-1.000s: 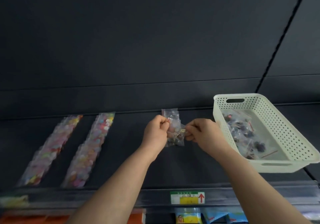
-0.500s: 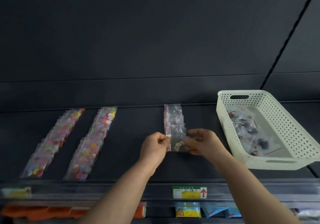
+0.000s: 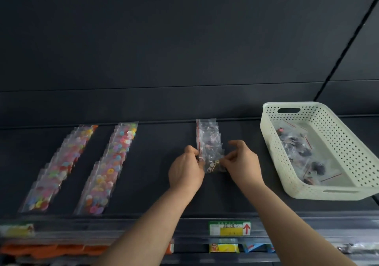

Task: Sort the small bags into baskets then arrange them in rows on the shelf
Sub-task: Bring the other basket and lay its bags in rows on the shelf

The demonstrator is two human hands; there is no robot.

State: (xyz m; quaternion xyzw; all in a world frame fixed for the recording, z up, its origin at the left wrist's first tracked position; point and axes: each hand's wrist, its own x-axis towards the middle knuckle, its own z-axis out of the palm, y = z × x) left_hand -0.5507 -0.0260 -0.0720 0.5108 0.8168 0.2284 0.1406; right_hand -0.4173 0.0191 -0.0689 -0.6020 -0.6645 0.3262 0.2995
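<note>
Head view: two rows of button bags (image 3: 108, 169) lie finished on the shelf (image 3: 155, 187). The left hand (image 3: 185, 171) and right hand (image 3: 243, 165) pinch the front bag (image 3: 213, 164) of a short third row (image 3: 208, 134); the basket (image 3: 348, 142) holds more.

basket (image 3: 307, 191) cut off right, price label (image 3: 229, 228) print unreadable, perhaps blurred

One small bag (image 3: 213, 164) is between the left hand (image 3: 185, 169) and the right hand (image 3: 243, 163), on the shelf (image 3: 155, 163). A row of bags (image 3: 208, 134) runs back behind it. Two more rows (image 3: 59, 169) (image 3: 108, 169) lie well left of the left hand. A basket (image 3: 338, 142) stands right of the right hand, with loose bags (image 3: 297, 148) in it. A label (image 3: 229, 227) is on the shelf edge before the hands.
</note>
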